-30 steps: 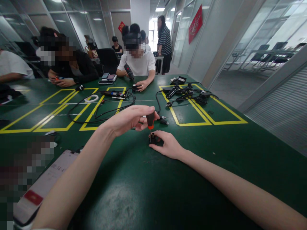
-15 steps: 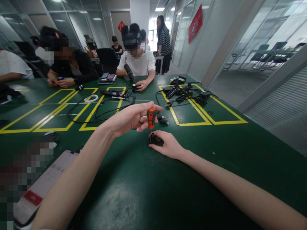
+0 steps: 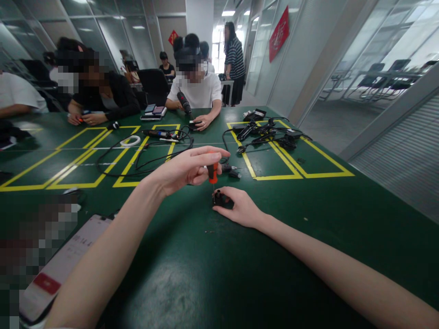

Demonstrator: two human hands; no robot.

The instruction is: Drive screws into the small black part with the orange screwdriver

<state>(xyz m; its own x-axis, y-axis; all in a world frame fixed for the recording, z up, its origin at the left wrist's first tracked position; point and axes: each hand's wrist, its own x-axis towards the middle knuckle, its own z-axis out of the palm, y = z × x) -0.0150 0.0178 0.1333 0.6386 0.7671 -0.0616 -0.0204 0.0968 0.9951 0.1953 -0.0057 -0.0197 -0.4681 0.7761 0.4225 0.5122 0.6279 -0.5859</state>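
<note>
Screwdriver [image 3: 213, 172] with its orange and black handle stands almost upright in our left hand [image 3: 185, 170], whose grip is closed around the handle with thumb and fingers. Its thin shaft points down onto a small black part [image 3: 218, 198] on the green tabletop [image 3: 192, 274]. Our right hand [image 3: 242, 208] lies at 4 o'clock from the screwdriver, and its grip pinches this part between thumb and fingertips, pressing it on the tabletop. At 8 o'clock from the hands a phone [image 3: 58, 269] lies near the edge. At 11 o'clock black cables [image 3: 151, 157] curl over yellow lines, and across the tabletop other persons sit.
</note>
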